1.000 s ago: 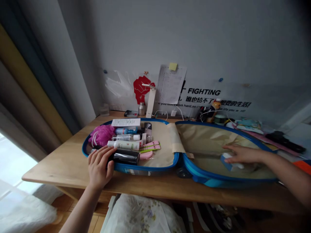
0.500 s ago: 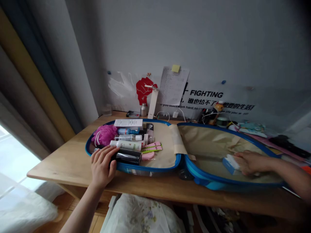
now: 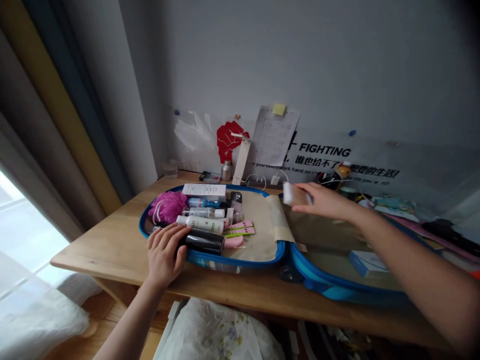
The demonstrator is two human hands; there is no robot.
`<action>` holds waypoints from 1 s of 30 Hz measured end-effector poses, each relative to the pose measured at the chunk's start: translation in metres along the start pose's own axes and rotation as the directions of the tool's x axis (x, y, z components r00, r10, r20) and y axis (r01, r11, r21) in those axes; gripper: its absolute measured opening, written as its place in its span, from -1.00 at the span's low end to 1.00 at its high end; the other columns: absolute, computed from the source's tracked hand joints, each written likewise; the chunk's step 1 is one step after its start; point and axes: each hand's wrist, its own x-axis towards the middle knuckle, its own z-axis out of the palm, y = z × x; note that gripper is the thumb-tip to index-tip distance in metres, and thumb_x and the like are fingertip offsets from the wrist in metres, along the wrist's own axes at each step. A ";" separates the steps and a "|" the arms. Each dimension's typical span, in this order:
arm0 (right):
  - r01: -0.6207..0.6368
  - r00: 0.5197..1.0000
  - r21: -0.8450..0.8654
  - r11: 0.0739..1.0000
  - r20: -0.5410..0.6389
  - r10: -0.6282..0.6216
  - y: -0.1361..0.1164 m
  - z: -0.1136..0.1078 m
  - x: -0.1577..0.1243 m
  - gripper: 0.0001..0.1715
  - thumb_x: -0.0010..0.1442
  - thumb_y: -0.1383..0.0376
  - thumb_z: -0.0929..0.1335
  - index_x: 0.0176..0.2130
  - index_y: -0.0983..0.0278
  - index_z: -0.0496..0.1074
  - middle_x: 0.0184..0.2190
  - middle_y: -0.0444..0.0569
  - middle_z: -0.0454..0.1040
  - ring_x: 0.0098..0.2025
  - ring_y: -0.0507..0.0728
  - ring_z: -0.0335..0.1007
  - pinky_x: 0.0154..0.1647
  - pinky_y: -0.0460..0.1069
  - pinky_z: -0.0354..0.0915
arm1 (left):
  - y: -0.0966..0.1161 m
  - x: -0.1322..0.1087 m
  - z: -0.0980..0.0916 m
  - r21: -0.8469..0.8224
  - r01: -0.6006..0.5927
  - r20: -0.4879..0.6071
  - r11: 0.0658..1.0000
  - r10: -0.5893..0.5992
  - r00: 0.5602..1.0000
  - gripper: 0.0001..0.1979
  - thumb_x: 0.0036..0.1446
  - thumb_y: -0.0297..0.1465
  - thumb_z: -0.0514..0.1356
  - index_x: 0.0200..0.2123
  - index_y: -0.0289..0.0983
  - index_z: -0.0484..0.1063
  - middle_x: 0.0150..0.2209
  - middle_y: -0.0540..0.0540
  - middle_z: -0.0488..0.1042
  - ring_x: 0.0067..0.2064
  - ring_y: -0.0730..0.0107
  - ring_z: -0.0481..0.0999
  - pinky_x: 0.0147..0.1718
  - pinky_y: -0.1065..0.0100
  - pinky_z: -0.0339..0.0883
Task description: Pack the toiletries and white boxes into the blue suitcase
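An open blue suitcase (image 3: 240, 263) lies on the wooden table. My left hand (image 3: 167, 252) rests over its near left rim, fingers spread beside a black bottle (image 3: 205, 242). My right hand (image 3: 318, 200) grips a small white and tan item (image 3: 299, 195) above the hinge side of the right half. In the left half are a purple bath puff (image 3: 169, 206), a white box (image 3: 204, 190), a white bottle (image 3: 202, 223), a blue bottle (image 3: 200, 202) and pink and green clips (image 3: 240, 229). A blue and white box (image 3: 367, 263) lies in the right half.
Behind the suitcase stand a white lamp (image 3: 242, 162), a silver jar (image 3: 226, 171) and a clear cup (image 3: 170, 169). Cloths and small items (image 3: 397, 207) are piled at the right. A covered chair (image 3: 221, 330) is below the table edge (image 3: 93, 265).
My right hand has lifted out of the right half and moved left, with the small item in it. The blue and white box stays behind. My left hand remains at the rim.
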 end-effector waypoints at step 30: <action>0.169 0.985 0.131 0.977 0.009 -0.172 -0.079 0.041 0.088 -0.16 0.23 -0.10 0.32 0.34 0.24 0.23 0.32 0.15 0.29 0.34 0.29 0.23 0.32 0.13 0.21 | 0.000 -0.001 0.000 0.005 0.018 0.019 1.000 -0.018 1.000 -0.63 0.36 -0.30 -0.01 0.08 -0.19 0.47 -0.01 -0.18 0.59 0.09 0.12 0.51 0.18 0.11 0.11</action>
